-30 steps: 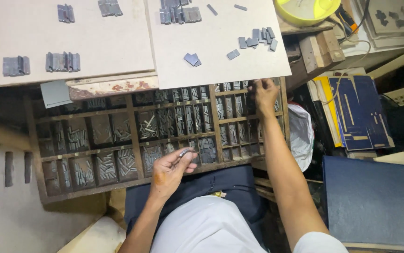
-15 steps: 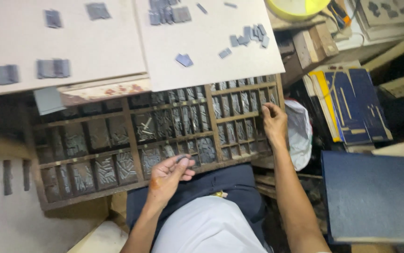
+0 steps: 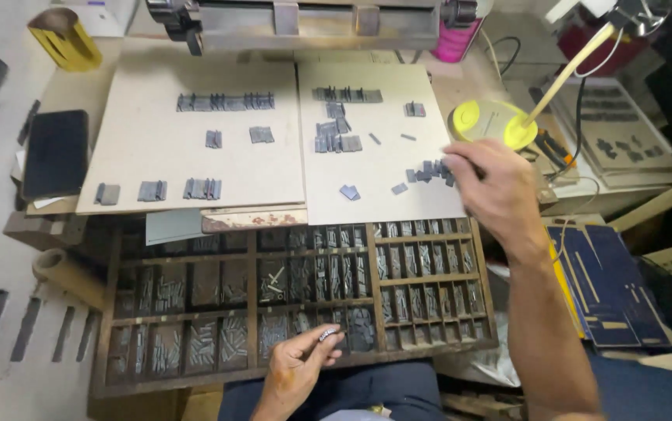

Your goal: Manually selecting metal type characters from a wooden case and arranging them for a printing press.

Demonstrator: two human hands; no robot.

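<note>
One hand moved: right hand (image 3: pixel 492 187) left the type case (image 3: pixel 297 304) (fingers pinching board pieces (image 3: pixel 429 171)); left hand (image 3: pixel 297 366) grips slugs (image 3: pixel 326 335).

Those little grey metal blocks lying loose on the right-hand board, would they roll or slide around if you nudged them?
The grey blocks by the right hand look flat-sided and rectangular, so they would probably slide rather than roll. They seem rigid metal, likely heavy for their size. Those stood in rows look narrow, so a nudge might topple them.

Even overhead light, boards bright; tray compartments dim, right edge dark; slight wide-angle bending, mild softness.
</note>
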